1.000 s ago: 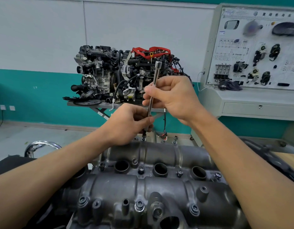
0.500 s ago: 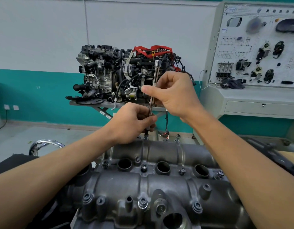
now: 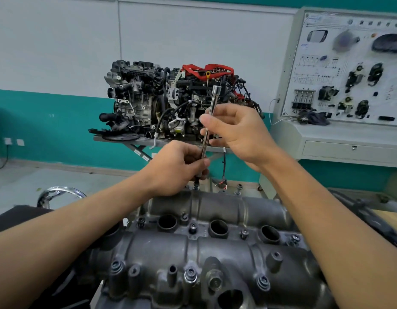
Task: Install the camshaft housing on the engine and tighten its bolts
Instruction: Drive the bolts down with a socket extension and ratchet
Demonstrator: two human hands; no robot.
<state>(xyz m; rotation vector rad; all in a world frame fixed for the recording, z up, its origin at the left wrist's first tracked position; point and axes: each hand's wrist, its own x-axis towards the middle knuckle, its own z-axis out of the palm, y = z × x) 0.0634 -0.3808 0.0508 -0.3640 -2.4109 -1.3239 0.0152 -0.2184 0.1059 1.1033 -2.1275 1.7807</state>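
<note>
- Camshaft housing (image 3: 161,248): cast alloy by the look, dull grey w/ a grainy skin and two long rounded humps. It sits on the engine directly below us and fills the lower frame. We judge it heavy and rigid w/ no flex. Best lifted w/ both hands at the ends or under the humps, not by the thin bosses.
- Plug wells (image 3: 167,222): three round dark bores in a row between the humps, w/ smooth rims.
- Near-row bolts (image 3: 190,275): small flanged steel heads set in raised bosses. More stand along the mid and far edges.
- Far-edge bolt (image 3: 196,186): directly under the tool tip. The left hand hides the joint, so we can't tell if the tip is fully seated.
- Extension bar (image 3: 212,105): long, thin, polished chrome rod w/ a square-drive collar on top. It stands near upright w/ a slight lean. Light, stiff and slick. We judge finger-spinning good for run-down only; final torque needs a handle on the collar.
- Left hand (image 3: 177,170): fingers curled round the lower shaft just above the tip, steadying it.
- Right hand (image 3: 237,130): thumb and fingertips pinch the mid shaft.
- Bkgd: display engine (image 3: 148,101) on a stand, training board (image 3: 349,70) at right.
</note>
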